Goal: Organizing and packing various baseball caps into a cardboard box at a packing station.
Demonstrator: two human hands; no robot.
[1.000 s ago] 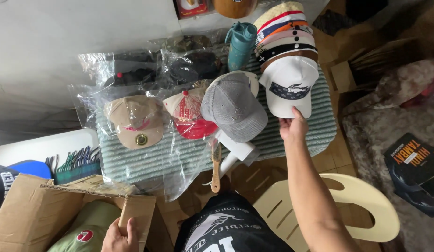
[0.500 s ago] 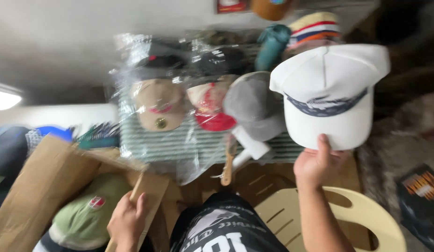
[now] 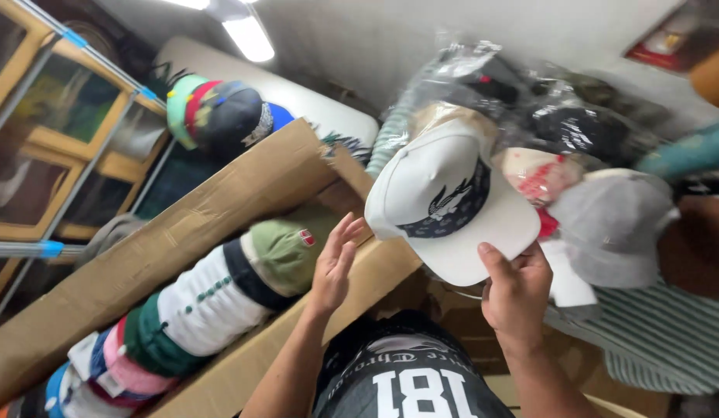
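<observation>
My right hand (image 3: 516,292) grips the brim of a white cap with a dark blue bird emblem (image 3: 446,203) and holds it up over the near end of a long cardboard box (image 3: 220,205). My left hand (image 3: 335,263) is open, fingers spread, hovering at the box's edge right beside the cap and above a green cap (image 3: 286,251). A row of stacked caps (image 3: 181,310) in white, green, pink and blue fills the box lengthwise.
Behind the held cap lie a grey cap (image 3: 613,228), a red-and-cream cap (image 3: 539,182) and caps in clear plastic bags (image 3: 561,116) on a green striped cloth (image 3: 661,340). A stack of colourful caps (image 3: 220,116) sits beyond the box. Wooden shelving (image 3: 58,147) stands at left.
My right hand has lifted the white cap off the pile and carried it left toward the box. My left hand has risen from the box flap and opened. My view has swung left.
</observation>
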